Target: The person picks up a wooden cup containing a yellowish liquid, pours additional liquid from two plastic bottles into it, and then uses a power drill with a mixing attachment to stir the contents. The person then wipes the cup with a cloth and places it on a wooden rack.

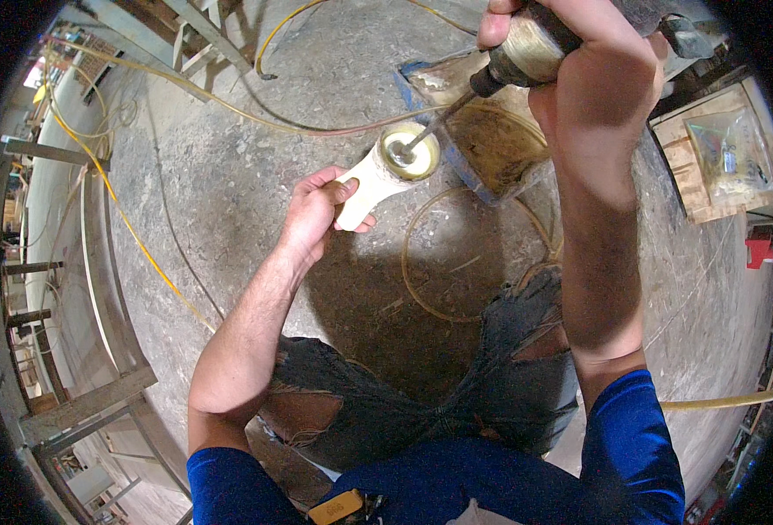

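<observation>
My left hand (315,208) grips the flat, handle-like end of a pale cream piece (365,188), thumb on top and fingers underneath. Its far end is a round, hollow cup with a yellowish rim. High on the right, my right hand (601,66) is wrapped round a power tool (531,48) with a metal nose and dark body. From its black collar a long thin shaft (443,120) slants down and left. The shaft's rounded tip sits inside the cup; whether it touches the inner wall, I cannot tell.
Yellow hoses (133,232) and a dark cord trail over the stained concrete floor (203,166). Beyond the cup lies a shallow, worn tray (500,162) with blue edges. Metal frames (89,407) stand at left. A clear plastic bag (732,157) rests on a wooden board at right.
</observation>
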A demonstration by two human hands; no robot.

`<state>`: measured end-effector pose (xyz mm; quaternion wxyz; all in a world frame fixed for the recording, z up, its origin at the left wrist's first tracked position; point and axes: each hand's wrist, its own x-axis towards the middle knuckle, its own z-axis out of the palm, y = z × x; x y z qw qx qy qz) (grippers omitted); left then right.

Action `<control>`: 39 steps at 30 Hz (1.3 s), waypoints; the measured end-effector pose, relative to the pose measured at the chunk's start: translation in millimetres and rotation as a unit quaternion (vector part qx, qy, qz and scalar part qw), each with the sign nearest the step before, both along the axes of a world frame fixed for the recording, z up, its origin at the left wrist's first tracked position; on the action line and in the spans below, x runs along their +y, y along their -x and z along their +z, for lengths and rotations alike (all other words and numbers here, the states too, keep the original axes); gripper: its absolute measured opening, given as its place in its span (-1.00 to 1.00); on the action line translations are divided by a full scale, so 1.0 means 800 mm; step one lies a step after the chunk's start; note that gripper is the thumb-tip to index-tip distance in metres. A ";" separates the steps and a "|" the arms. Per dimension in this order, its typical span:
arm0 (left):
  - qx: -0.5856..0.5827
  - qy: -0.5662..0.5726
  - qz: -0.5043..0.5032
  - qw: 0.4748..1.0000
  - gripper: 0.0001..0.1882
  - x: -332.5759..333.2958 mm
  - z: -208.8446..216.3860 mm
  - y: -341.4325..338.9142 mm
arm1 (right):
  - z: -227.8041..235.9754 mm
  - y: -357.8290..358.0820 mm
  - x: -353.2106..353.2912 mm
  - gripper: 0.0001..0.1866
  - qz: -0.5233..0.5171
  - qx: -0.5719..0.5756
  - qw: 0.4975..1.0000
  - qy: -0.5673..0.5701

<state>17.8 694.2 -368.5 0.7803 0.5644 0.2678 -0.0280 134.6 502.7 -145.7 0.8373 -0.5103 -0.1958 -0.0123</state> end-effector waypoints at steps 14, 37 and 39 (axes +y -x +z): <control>-0.011 -0.009 0.016 1.000 -0.83 -0.001 0.002 0.001 | -0.009 -0.008 -0.006 -0.88 0.025 -0.021 0.999 0.003; -0.009 -0.005 0.009 1.000 -0.81 0.001 -0.001 0.003 | -0.012 -0.008 -0.003 -0.87 -0.036 -0.052 0.997 0.038; -0.004 -0.018 0.026 0.999 -0.81 -0.002 0.003 0.001 | -0.013 -0.008 -0.006 -0.87 -0.006 -0.055 0.998 0.016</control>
